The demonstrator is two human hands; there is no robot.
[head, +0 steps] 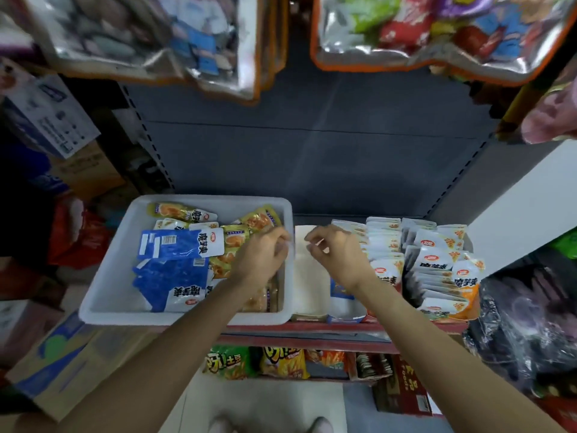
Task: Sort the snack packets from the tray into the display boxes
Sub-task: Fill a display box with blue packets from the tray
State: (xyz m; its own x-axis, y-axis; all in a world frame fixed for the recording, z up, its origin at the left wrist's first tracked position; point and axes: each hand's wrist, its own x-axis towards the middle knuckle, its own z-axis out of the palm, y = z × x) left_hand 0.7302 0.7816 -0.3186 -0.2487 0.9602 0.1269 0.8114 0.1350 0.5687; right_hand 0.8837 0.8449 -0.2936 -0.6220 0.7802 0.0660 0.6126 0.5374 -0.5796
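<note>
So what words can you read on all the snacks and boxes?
"魔芋爽": blue packet in the white tray.
"魔芋爽": orange packet in the right display box.
"Foods": red carton on the lower shelf.
Grey box, upper left: print too blurred.
Chip bags below: big letters, not readable.

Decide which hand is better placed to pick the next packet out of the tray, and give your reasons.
Left, probably. The left hand is already over the tray's right side, its curled fingers just above the yellow packets. The right hand is outside the tray, over the empty white box.
</note>
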